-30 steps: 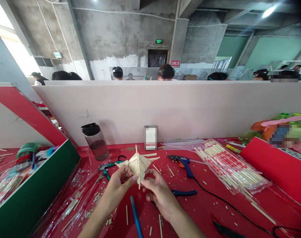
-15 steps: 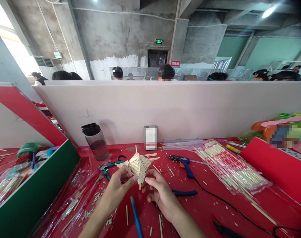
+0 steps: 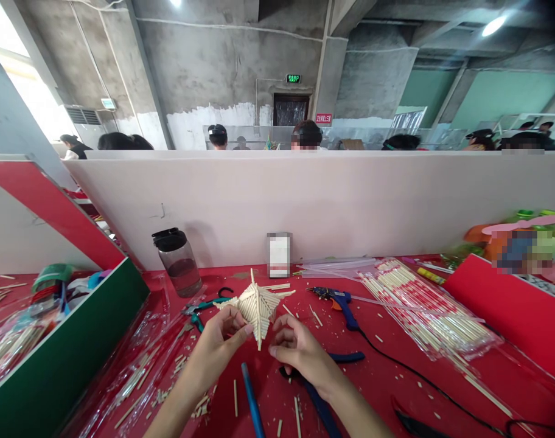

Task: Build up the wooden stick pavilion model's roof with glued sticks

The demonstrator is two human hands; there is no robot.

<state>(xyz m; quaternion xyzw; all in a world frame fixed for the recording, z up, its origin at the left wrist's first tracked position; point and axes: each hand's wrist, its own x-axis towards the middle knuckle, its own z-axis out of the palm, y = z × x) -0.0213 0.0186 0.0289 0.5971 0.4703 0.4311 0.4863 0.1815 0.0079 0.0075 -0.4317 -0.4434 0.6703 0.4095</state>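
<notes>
Head view: left fingers [image 3: 241, 334] pinch a ribbed wooden star [image 3: 260, 305]; right fingers [image 3: 283, 353] parted nearby.

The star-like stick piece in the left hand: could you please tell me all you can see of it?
The star-like stick piece looks made of pale wooden sticks, laid close in slanting rows along a raised stick, with pointed ends. The left hand pinches its near-left side; the right hand is beside it, apparently apart. Whether it touches the red table is unclear.
</notes>
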